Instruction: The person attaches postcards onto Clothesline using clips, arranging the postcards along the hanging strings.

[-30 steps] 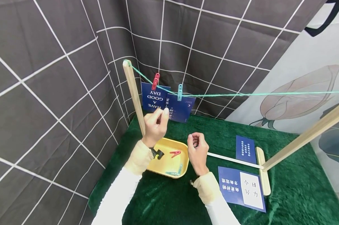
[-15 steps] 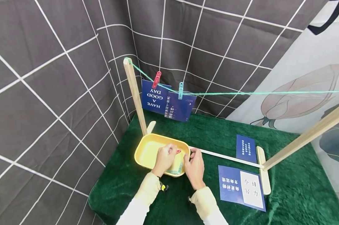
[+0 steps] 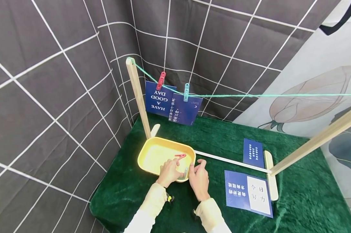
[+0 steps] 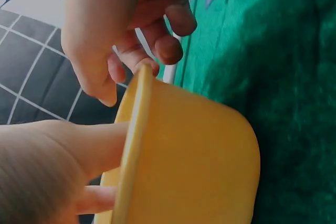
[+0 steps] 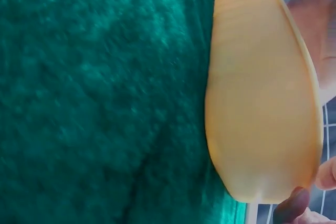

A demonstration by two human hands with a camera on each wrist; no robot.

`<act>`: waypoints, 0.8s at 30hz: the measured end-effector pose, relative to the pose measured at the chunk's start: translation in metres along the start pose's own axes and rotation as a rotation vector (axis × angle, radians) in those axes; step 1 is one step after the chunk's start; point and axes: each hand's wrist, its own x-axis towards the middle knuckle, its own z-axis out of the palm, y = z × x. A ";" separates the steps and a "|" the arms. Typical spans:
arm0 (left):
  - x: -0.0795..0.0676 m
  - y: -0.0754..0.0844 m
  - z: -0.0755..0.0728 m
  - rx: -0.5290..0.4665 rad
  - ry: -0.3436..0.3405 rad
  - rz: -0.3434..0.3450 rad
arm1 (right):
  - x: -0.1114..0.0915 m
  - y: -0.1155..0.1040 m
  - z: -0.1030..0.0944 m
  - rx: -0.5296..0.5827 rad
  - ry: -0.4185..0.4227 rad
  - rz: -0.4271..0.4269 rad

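The left hand (image 3: 168, 173) reaches into a yellow plastic basin (image 3: 152, 139). Its thumb and fingers are down at a teal clothespin (image 3: 185, 172) near the basin's right end; in the left wrist view the basin's wall (image 4: 189, 150) hides the fingertips, so I cannot tell whether they pinch the pin. A red clothespin (image 3: 180, 156) lies just beyond that hand. The right hand (image 3: 200, 179) holds the basin's right rim, thumb over the edge and fingers curled outside, as the right wrist view also shows at the basin's corner (image 5: 262, 182).
A green line (image 3: 236, 95) runs between wooden posts (image 3: 139, 97). From it hang two blue cards (image 3: 161, 100), held by a red clothespin (image 3: 161, 81) and a teal clothespin (image 3: 186, 92). Further cards (image 3: 248, 192) lie on the green cloth (image 3: 216, 139) beside the right post's foot (image 3: 271, 174).
The left hand has come down from near the hanging cards into the basin, past the red clothespin to the teal one. The right hand has moved in to the basin's rim.
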 end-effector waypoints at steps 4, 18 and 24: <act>0.002 -0.001 0.003 0.073 -0.116 -0.050 | -0.003 0.001 0.003 -0.003 -0.035 0.009; 0.005 -0.008 0.002 0.104 -0.175 0.049 | -0.012 0.010 0.020 -0.095 -0.023 -0.020; 0.005 -0.012 0.004 0.085 -0.120 0.128 | -0.011 0.010 0.021 -0.096 -0.022 -0.013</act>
